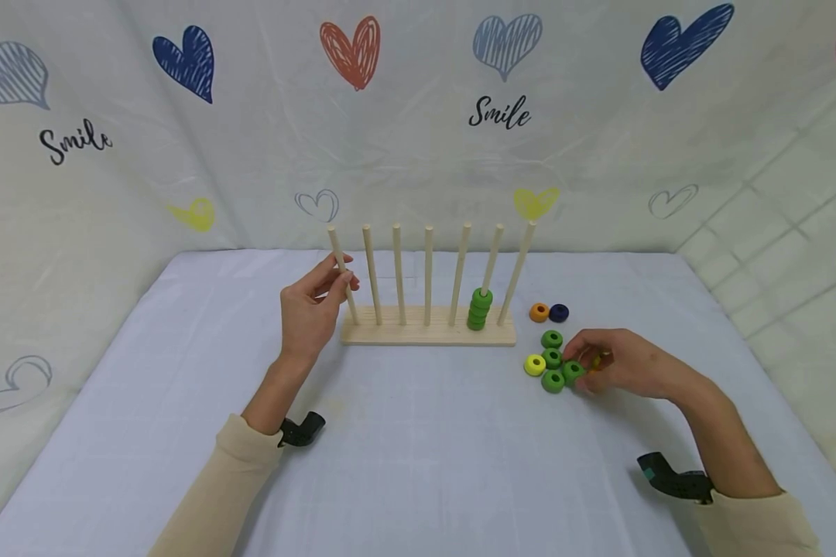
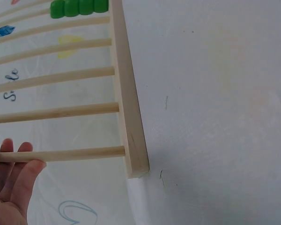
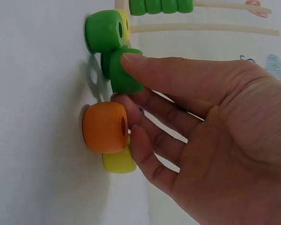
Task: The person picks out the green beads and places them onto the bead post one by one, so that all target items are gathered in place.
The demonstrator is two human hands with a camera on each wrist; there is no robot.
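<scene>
Right of the wooden rack (image 1: 428, 335), the right hand (image 1: 630, 363) pinches a green bead (image 3: 123, 78) — apparently a pick-up, needing a clear lift — while the left hand (image 1: 312, 316) grips its leftmost peg (image 2: 82, 154).

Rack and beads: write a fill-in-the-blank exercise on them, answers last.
The rack has ____ pegs.
Counted from the left in the head view, the left hand holds peg number ____.
The right hand has its thumb on a bead coloured ____.
The blue bead lies beside an ____ bead.

Missing words: seven; one; green; orange.
</scene>
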